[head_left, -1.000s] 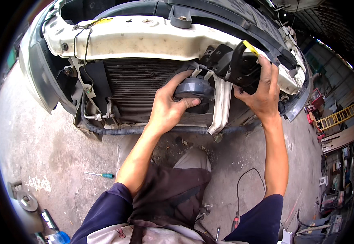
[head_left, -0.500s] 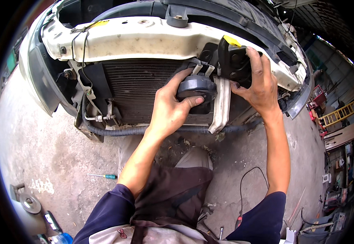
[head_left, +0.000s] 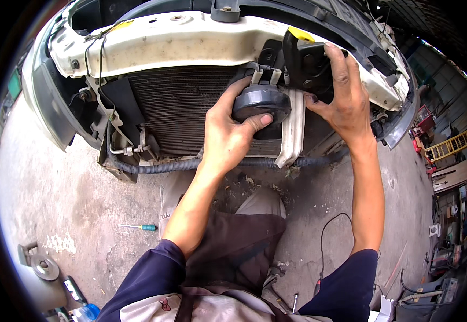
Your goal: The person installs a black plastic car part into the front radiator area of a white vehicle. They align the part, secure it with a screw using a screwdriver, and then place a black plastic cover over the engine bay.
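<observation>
In front of a car's exposed condenser, my left hand is closed around a round black car horn. The thumb presses its front rim, and the fingers go behind it. Two pale metal tabs rise from behind the horn. My right hand grips a black hood latch with a yellow-tipped lever, fingers over its right side and thumb below. That latch sits against the white upper crossmember. A white vertical brace stands between the hands; the horn's back is hidden.
A corrugated black hose runs below the condenser. On the concrete floor lie a teal-handled screwdriver and several tools near my knees. A black cable curls at the right. A yellow ladder and cluttered shelving line the right side.
The view has shifted slightly, so the car front sits a little higher. Both hands keep their holds on the horn and the latch.
</observation>
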### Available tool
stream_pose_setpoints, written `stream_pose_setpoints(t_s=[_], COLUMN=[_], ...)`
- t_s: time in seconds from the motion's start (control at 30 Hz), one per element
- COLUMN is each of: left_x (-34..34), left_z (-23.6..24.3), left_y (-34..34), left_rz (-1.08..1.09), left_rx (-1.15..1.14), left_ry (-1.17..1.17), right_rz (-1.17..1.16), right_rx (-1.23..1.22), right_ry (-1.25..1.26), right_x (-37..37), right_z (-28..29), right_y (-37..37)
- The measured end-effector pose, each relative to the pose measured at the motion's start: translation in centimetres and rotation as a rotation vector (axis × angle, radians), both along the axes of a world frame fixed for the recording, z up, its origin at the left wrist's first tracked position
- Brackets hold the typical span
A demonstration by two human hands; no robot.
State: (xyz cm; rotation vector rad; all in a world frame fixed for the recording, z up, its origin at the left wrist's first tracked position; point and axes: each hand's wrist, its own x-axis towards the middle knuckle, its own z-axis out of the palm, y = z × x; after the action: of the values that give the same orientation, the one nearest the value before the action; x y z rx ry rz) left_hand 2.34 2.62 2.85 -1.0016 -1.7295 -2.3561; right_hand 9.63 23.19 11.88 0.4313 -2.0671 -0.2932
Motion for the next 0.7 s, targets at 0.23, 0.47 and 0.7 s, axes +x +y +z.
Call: stream_pose_setpoints(t_s=[0.23,0.47,0.7], left_x=[-0.28,-0.51,0.07], left_z=[-0.03,-0.02,0.15], left_y=[-0.44,-0.55,-0.35], left_rz=[-0.013,-0.066,-0.025], left_rx=[-0.023,0.009,0.005], left_ry=[0.017,-0.015,-0.029], right_rz=[-0.028,-0.017,-0.012], right_rx=[-0.043,-0.033,-0.06], right_ry=[-0.005,-0.003,-0.017], right_x=[0.3,0.22,0.39], right_z=[-0.66,-0.3,-0.6], right_y=[-0.3,-0.04,-0.14])
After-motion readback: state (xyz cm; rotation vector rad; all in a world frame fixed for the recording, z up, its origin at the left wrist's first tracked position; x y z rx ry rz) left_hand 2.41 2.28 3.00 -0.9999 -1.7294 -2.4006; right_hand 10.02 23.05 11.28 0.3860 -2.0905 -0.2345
